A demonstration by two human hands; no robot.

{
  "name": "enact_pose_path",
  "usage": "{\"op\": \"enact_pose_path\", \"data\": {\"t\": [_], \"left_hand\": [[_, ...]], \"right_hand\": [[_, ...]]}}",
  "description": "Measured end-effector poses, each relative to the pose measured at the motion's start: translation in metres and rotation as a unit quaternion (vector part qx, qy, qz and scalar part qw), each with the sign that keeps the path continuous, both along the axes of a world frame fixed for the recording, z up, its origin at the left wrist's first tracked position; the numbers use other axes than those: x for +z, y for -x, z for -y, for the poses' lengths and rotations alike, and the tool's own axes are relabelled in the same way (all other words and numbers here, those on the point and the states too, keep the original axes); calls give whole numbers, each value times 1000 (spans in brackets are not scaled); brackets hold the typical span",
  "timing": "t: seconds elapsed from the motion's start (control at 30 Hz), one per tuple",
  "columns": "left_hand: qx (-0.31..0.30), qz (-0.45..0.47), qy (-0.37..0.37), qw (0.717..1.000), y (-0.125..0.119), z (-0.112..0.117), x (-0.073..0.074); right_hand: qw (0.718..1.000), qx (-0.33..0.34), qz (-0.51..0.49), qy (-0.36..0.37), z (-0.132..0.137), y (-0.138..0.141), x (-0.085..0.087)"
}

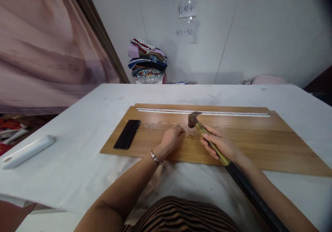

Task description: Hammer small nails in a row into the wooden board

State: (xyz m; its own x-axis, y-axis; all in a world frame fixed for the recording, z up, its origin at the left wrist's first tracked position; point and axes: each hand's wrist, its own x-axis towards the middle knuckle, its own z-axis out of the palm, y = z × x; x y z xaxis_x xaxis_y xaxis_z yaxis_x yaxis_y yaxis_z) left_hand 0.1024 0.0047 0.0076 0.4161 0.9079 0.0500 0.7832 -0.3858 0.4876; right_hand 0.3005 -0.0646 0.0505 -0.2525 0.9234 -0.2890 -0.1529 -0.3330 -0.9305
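Note:
My right hand [220, 143] is wrapped round the handle of a claw hammer [218, 152]. The hammer's rusty head is raised above the wooden board [249, 138], close to the fingers of my left hand. My left hand [172, 137], with a metal bracelet at the wrist, is over the board with its fingers pinched together. Whatever they may hold is too small or hidden to make out. Several loose nails [149, 125] lie on the board to the left of that hand. A few small dark marks show on the wood between my hands.
A black phone [127, 134] lies on the board's left part. Two white measuring strips [233, 114] run along its far edge. The board rests on a white table [77, 121], with a long white plastic object [28, 151] at the left. Folded clothes [147, 60] are stacked behind the table.

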Motion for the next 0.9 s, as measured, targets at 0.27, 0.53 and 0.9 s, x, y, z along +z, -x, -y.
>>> {"op": "enact_pose_path", "data": {"t": [0.27,0.53,0.9], "left_hand": [[-16,-46,-29,998,-5,-1,-6],[-19,-11,-44,999,-1,1,-14],[15,57,-85,995,20,10,-18]], "right_hand": [[1000,8,-1,-5,0,1,0],[1000,19,-3,5,4,6,-1],[1000,23,-6,17,8,9,-3]]}}
